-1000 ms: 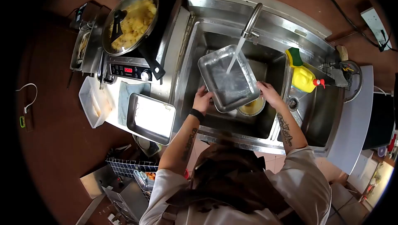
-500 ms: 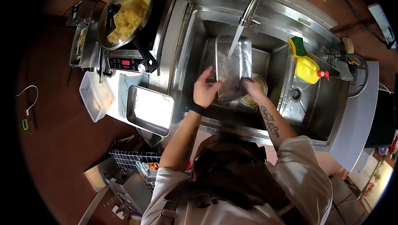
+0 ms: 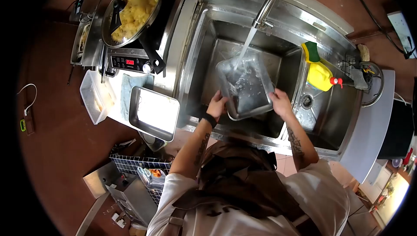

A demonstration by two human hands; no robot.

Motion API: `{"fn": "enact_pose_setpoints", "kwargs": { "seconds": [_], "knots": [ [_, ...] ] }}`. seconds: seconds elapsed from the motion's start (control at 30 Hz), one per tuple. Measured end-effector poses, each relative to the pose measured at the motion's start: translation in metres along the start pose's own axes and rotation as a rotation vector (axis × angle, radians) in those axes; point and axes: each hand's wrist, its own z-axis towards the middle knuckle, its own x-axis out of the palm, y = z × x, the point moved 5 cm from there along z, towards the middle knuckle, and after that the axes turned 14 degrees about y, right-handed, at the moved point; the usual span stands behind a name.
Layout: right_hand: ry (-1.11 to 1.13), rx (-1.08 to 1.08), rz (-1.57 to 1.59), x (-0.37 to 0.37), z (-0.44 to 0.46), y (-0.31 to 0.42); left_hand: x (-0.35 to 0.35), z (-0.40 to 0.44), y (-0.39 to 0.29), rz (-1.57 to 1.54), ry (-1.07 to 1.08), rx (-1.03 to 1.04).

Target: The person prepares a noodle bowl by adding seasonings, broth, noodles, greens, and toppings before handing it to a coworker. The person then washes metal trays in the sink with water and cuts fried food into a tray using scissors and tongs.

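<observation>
A rectangular metal tray (image 3: 249, 94) is held over the left sink basin, with its hollow side facing up. Water from the curved faucet (image 3: 264, 12) falls into it and splashes across its bottom. My left hand (image 3: 216, 105) grips the tray's near left side, thumb at the rim. On the opposite side my right hand (image 3: 280, 102) is closed on the right edge. The fingertips under the tray are hidden. Beneath it lies the metal sink basin (image 3: 208, 75).
Left of the sink stand a pan of yellow food (image 3: 138, 14) on an induction cooker (image 3: 130, 63), another metal tray (image 3: 154, 112) and a plastic container (image 3: 95, 99). A yellow detergent bottle (image 3: 320, 76) and a green-yellow sponge (image 3: 310, 52) rest by the right basin.
The tray has turned from its underside facing up to its hollow facing up, and water now lands inside. My hands have spread to its two sides. The bowl below is now hidden.
</observation>
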Motion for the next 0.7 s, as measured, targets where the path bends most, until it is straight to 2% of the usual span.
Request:
{"fn": "enact_pose_setpoints", "kwargs": {
  "seconds": [0.07, 0.13, 0.2, 0.23, 0.33, 0.37, 0.43, 0.47, 0.5, 0.53, 0.6, 0.63, 0.67, 0.7],
  "knots": [
    [0.038, -0.008, 0.309, 0.038, 0.011, -0.053, 0.0, -0.006, 0.016, -0.2, -0.057, -0.053],
    [0.015, 0.029, 0.661, 0.069, 0.021, -0.055, 0.006, -0.011, -0.009, -0.016, -0.092, 0.144],
    [0.058, 0.055, 0.645, 0.092, 0.045, -0.048, 0.013, -0.016, -0.045, 0.205, -0.12, 0.298],
    [0.058, 0.053, 0.648, 0.106, 0.061, -0.044, 0.011, -0.017, -0.063, 0.402, -0.219, 0.402],
    [0.126, 0.06, 0.666, 0.124, 0.094, -0.018, 0.02, -0.042, -0.118, 0.96, -0.463, 0.188],
    [0.201, 0.054, 0.617, 0.122, 0.109, -0.01, 0.022, -0.047, -0.132, 1.101, -0.474, 0.305],
    [0.363, 0.048, 0.51, 0.121, 0.134, 0.009, 0.027, -0.051, -0.153, 1.283, -0.499, 0.192],
    [0.39, 0.023, 0.507, 0.112, 0.144, 0.021, 0.03, -0.057, -0.164, 1.346, -0.509, 0.157],
    [0.414, 0.068, 0.743, 0.096, 0.14, 0.046, 0.033, -0.061, -0.175, 1.375, -0.496, 0.118],
    [0.414, -0.028, 0.796, 0.081, 0.156, 0.043, 0.036, -0.065, -0.184, 1.403, -0.498, 0.105],
    [0.149, -0.173, 0.839, 0.026, 0.165, 0.07, 0.037, -0.072, -0.191, 1.45, -0.506, 0.073],
    [0.001, -0.153, 0.996, 0.003, 0.184, 0.062, 0.037, -0.074, -0.189, 1.5, -0.513, 0.105],
    [0.041, -0.164, 1.092, -0.024, 0.192, 0.071, 0.042, -0.079, -0.191, 1.472, -0.48, 0.167],
    [0.051, -0.078, 1.203, -0.046, 0.215, 0.065, 0.043, -0.079, -0.188, 1.505, -0.447, 0.167]
  ]
}}
